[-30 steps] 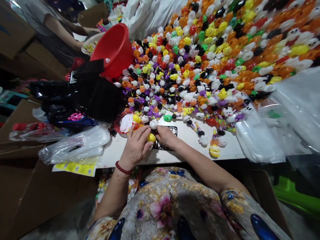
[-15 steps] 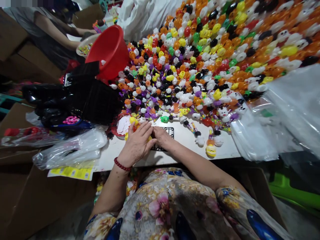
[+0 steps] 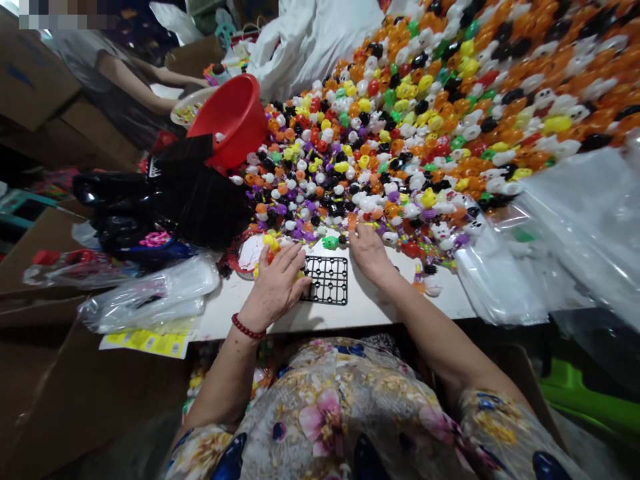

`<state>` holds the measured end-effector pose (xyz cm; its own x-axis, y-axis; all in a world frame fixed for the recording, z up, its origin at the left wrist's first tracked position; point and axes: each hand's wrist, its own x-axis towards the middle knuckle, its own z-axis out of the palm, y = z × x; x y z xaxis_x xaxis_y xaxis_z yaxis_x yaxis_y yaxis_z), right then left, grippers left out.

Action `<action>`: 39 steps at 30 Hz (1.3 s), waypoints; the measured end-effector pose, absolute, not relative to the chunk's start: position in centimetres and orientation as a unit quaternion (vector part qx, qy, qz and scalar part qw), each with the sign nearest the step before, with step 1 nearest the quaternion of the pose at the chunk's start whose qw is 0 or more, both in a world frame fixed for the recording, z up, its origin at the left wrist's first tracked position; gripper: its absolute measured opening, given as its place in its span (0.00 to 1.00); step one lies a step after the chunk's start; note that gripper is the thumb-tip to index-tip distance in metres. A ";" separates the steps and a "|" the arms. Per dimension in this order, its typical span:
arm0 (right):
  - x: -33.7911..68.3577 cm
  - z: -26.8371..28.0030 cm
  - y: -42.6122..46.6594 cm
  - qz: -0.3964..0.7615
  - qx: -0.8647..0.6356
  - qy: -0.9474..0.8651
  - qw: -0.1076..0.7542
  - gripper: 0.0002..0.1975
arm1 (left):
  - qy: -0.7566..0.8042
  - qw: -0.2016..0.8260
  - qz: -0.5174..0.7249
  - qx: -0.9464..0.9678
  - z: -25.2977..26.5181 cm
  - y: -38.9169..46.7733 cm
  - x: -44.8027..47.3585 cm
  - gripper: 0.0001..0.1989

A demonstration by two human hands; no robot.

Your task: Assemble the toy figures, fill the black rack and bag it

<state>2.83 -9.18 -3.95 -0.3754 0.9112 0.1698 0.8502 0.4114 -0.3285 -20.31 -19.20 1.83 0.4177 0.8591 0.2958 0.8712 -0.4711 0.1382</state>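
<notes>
My left hand (image 3: 278,285) lies with stretched fingers and thumb apart over the left edge of a black plastic grid (image 3: 327,281). Yellow toy pieces (image 3: 271,241) show beyond its fingers, and a bit of yellow shows beside the thumb; what lies under the palm is hidden. At the front of the toy heap, my right hand (image 3: 370,253) has its fingers bent together against a small orange toy (image 3: 353,221). Whether they grip that toy or another one is hidden. A green figure toy (image 3: 330,243) lies between the hands, just behind the grid.
A large heap of small plastic toys (image 3: 400,127) covers the back and right. A red tub (image 3: 233,123), black plastic bags (image 3: 195,200) and clear bags (image 3: 155,293) stand at left. More clear bags (image 3: 505,280) lie at right. A co-worker's arm (image 3: 135,83) shows far left.
My right hand has moved away from beside my left hand, right and forward to the heap's edge, uncovering the grid. My left hand stays in place. The view has shifted slightly.
</notes>
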 end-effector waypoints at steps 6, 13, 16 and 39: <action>1.9 -1.7 -9.8 0.101 -0.515 -0.835 0.162 0.12 | -0.509 0.014 -0.168 -0.844 1.8 -19.1 -20.4 0.22; -1.1 -0.6 -9.8 0.230 -0.405 -0.854 0.232 0.09 | -0.511 -0.008 -0.168 -0.843 1.9 -18.9 -20.9 0.24; -2.8 -0.4 -9.4 0.260 -0.394 -0.850 0.234 0.09 | -0.503 -0.010 -0.178 -0.846 1.8 -18.8 -21.0 0.24; -6.3 -0.8 -11.5 0.392 -0.374 -0.794 0.275 0.16 | -0.533 -0.025 -0.154 -0.832 1.7 -18.5 -21.3 0.26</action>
<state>-6.28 -11.48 -0.76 -0.5689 0.8099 0.1430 0.3782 0.4120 -0.8290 -21.29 -18.51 1.66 0.3844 0.8942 0.2295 0.8787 -0.4306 0.2061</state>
